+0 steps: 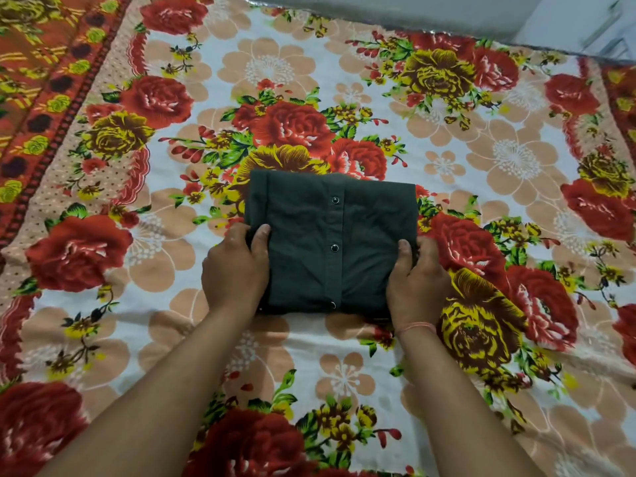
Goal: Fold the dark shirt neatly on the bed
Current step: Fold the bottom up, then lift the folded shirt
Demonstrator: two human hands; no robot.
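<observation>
Already the dark shirt is down to a compact, nearly square packet, lying near the middle of the bed on its rose-printed bedsheet. From the head camera, the button placket runs straight away from the person, with three dark buttons showing along it; that line marks the packet's long axis, though the shape is only slightly longer than wide.

The left hand clasps the near left edge, thumb lying on top of the cloth and fingers hidden at the side or beneath. The right hand, with a thin thread bracelet at the wrist, grips the near right edge the same way. Both hands sit at about equal reach, one on each side, with the packet between them and extending away from the person.

Folding looks essentially finished; I judge what remains is squaring or shifting the packet.
</observation>
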